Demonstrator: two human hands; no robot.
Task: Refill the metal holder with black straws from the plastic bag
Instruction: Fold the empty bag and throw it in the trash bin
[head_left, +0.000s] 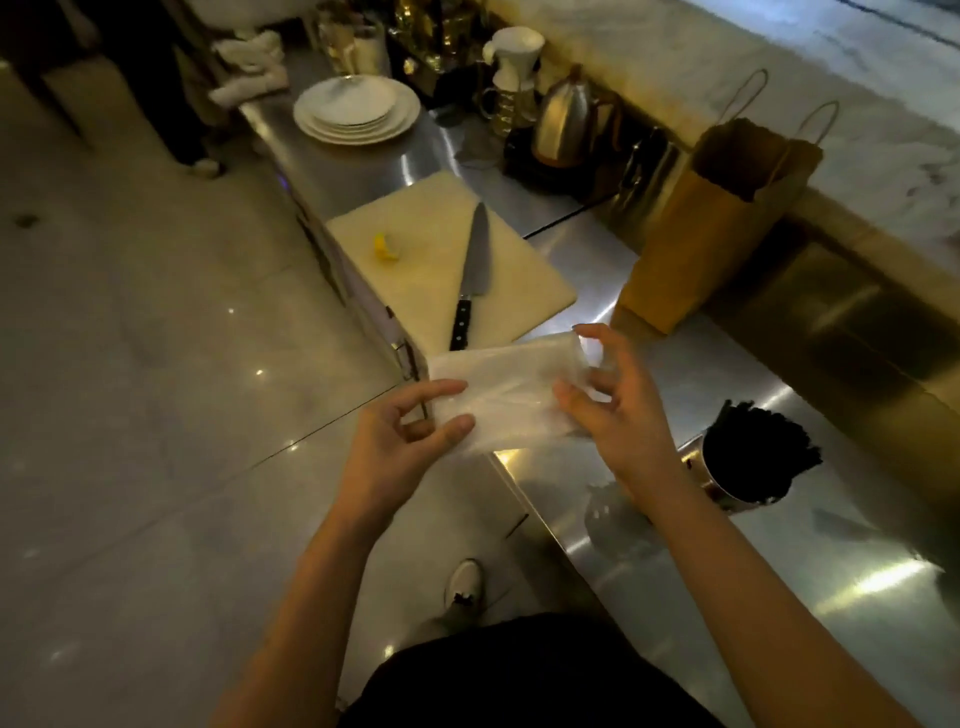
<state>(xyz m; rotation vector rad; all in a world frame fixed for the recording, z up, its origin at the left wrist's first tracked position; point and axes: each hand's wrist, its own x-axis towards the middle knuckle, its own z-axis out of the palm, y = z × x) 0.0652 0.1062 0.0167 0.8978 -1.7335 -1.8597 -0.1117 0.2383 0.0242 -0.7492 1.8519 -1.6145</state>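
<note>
A clear plastic bag (506, 392) is stretched flat between both hands, above the counter's near edge; no straws show inside it. My left hand (405, 441) pinches its left end between thumb and fingers. My right hand (613, 410) holds its right end, fingers curled around the edge. To the right of my right wrist the metal holder (727, 480) stands on the steel counter, packed with black straws (758, 447) that fan out at the top.
A white cutting board (415, 249) carries a knife (475, 270) and a lemon piece (387, 248). A brown paper bag (711, 223) stands behind the hands. Stacked plates (356, 109), a kettle (566, 122) and a glass (618, 525) also sit on the counter (779, 597).
</note>
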